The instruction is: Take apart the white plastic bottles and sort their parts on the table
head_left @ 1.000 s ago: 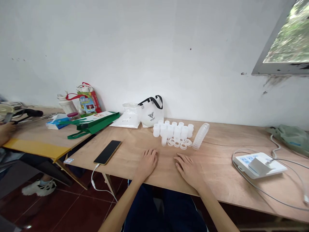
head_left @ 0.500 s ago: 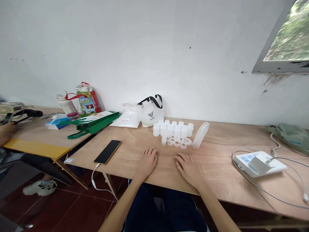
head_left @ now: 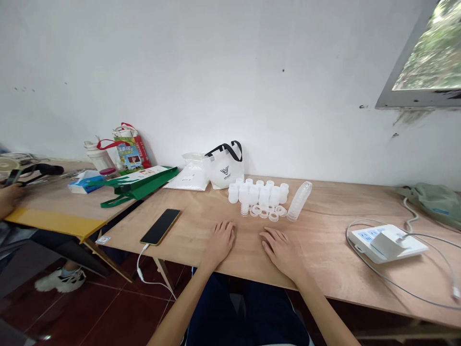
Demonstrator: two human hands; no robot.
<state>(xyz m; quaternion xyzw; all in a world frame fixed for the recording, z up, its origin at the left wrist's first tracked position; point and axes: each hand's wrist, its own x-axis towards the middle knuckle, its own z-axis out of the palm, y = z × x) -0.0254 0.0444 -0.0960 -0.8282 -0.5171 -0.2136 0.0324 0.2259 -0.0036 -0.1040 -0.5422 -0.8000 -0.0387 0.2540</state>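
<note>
My left hand lies flat on the wooden table, palm down, holding nothing. To its right, my right hand also rests palm down with its fingers apart and nothing in them. Beyond both hands stands a group of translucent white plastic jars, packed close together. Several clear plastic rings lie in front of the jars. A curved stack of clear plastic lids or cups leans at the group's right side. Neither hand touches any of these.
A black phone with a white cable lies left. Behind are a white bag with black handles, a clear plastic packet and a green bag. A power strip sits right. Another person's hand shows far left.
</note>
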